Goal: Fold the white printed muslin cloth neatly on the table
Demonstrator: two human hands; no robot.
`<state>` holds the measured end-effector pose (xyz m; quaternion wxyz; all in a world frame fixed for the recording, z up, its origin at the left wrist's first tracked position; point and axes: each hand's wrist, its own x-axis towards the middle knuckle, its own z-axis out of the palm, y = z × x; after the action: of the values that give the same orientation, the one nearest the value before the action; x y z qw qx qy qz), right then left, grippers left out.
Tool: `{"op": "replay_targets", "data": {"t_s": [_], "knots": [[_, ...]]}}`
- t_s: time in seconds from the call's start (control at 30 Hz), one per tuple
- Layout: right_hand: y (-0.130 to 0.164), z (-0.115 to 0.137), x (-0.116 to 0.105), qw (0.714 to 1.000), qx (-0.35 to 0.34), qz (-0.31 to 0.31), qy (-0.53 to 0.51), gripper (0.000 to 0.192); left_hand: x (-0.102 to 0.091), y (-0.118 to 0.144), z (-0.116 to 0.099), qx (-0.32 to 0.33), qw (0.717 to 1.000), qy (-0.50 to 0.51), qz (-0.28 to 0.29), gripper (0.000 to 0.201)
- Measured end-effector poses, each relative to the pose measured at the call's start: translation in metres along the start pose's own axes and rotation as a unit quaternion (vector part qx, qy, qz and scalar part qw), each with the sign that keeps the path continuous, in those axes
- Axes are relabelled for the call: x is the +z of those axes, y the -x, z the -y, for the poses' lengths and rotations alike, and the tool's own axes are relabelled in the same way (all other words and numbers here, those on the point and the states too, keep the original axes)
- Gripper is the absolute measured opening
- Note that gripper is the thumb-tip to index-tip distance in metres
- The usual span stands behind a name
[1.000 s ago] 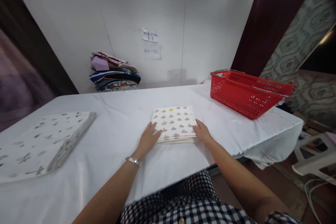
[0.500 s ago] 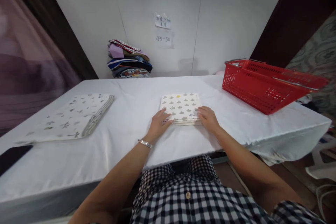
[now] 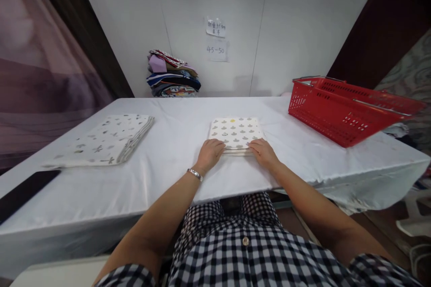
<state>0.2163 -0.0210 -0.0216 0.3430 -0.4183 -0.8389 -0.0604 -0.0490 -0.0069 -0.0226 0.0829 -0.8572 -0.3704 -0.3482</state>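
Note:
A folded white cloth (image 3: pixel 236 131) printed with small grey motifs and one yellow one lies flat on the white-covered table (image 3: pixel 175 143) in front of me. At its near left corner, my left hand (image 3: pixel 210 152) has its fingers curled over the edge. My right hand (image 3: pixel 264 153) pinches the near right corner, thumb side toward the middle. Both hands are closed on the cloth's near edge, where several stacked layers show. The thumbs are partly hidden. A silver bracelet (image 3: pixel 195 174) is on my left wrist.
On the left lies a larger folded patterned cloth (image 3: pixel 104 141), with a dark flat object (image 3: pixel 27 188) nearer me. A red basket (image 3: pixel 336 110) stands at the right. Behind the table's far edge rises a pile of folded fabrics (image 3: pixel 173 76). Paper signs (image 3: pixel 217 49) hang on the wall.
My hands have moved from resting flat on the cloth's sides to its near corners, and the fingers have curled around the edge. The view has shifted slightly left.

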Motion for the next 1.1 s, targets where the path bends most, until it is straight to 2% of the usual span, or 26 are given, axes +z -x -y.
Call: {"op": "replay_targets", "data": {"t_s": [0.17,0.3,0.43,0.67,0.97,1.1], "knots": [[0.001,0.001,0.002,1.000,-0.021,0.000,0.005,0.023,-0.004,0.001,-0.004,0.009,0.998,-0.060,0.009,0.018],[0.003,0.002,0.003,1.000,-0.019,-0.010,-0.001,0.021,-0.004,0.003,-0.005,0.006,0.997,-0.072,0.015,0.018],[0.005,0.002,0.001,1.000,-0.020,0.008,-0.009,0.020,-0.004,0.005,-0.006,-0.014,0.996,-0.087,0.022,0.018],[0.002,-0.001,0.001,0.998,-0.035,0.047,0.024,0.022,-0.008,0.010,-0.005,0.000,0.997,-0.064,0.044,0.028],[0.000,0.001,0.003,0.998,-0.037,0.033,0.034,0.023,-0.007,0.005,0.001,-0.015,0.997,-0.064,0.043,0.024],[0.001,0.001,0.005,0.997,-0.046,0.049,0.039,0.025,-0.009,0.008,0.001,-0.012,0.997,-0.061,0.053,0.025]]}}
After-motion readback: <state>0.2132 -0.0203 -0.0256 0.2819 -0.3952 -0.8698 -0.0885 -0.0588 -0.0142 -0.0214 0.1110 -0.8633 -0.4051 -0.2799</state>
